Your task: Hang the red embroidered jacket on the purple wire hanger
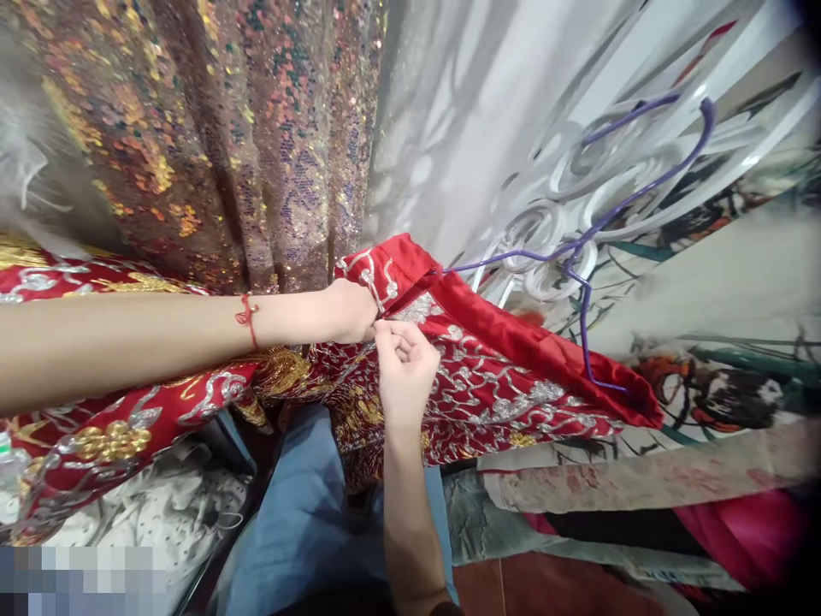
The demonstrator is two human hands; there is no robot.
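Observation:
A red embroidered garment [487, 372] with silver and gold sequin patterns hangs from a purple wire hanger [583, 238]. Its smooth red band [513, 329] runs along the hanger's lower end. My left hand [351, 312], with a red string bracelet at the wrist, is closed against the garment's edge near the band. Touching its fingertips, my right hand [409, 364] is curled in a pinch at the same spot. Whatever small part lies between the right fingers is hidden. More red and gold cloth [211, 398] spreads under my left forearm.
A sequined curtain-like cloth [288, 128] hangs behind, beside sheer white fabric [442, 111]. White scrollwork [545, 231] stands near the hanger. Folded clothes [641, 488] lie at right. White dotted cloth [167, 505] is at lower left, next to my blue-trousered leg [301, 513].

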